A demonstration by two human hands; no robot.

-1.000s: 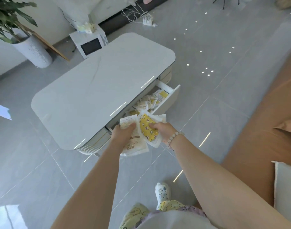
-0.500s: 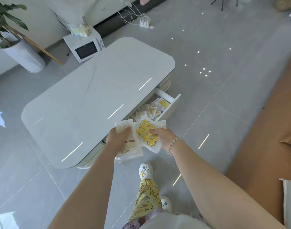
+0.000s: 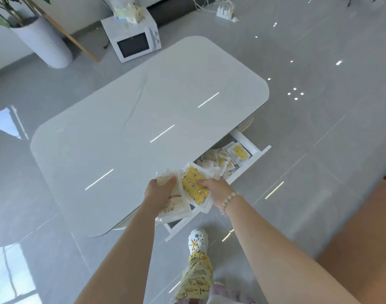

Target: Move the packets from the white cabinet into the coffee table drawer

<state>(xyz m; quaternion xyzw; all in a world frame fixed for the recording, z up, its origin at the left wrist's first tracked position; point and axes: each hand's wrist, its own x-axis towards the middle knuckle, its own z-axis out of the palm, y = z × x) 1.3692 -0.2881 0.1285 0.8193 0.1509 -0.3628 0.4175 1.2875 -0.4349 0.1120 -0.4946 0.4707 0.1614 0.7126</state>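
My left hand [image 3: 158, 193] grips a stack of white packets [image 3: 176, 208] with printed labels. My right hand [image 3: 216, 190], with a bead bracelet at the wrist, holds a yellow star-patterned packet [image 3: 194, 186] in clear wrap. Both hands hover over the near end of the open white drawer [image 3: 251, 160] of the coffee table [image 3: 143, 119]. Several more white and yellow packets [image 3: 227, 159] lie inside the drawer. The white cabinet is out of view.
A white microwave [image 3: 134, 38] stands on the floor beyond the table, with a tall white planter [image 3: 46, 43] to its left. A power strip with cables [image 3: 226, 12] lies at the back. A brown sofa [image 3: 363, 249] is at the right. My foot [image 3: 197, 240] is beside the drawer.
I have stepped closer and more over the table; the hands with the packets now sit above the drawer's near end. Both grips are unchanged.
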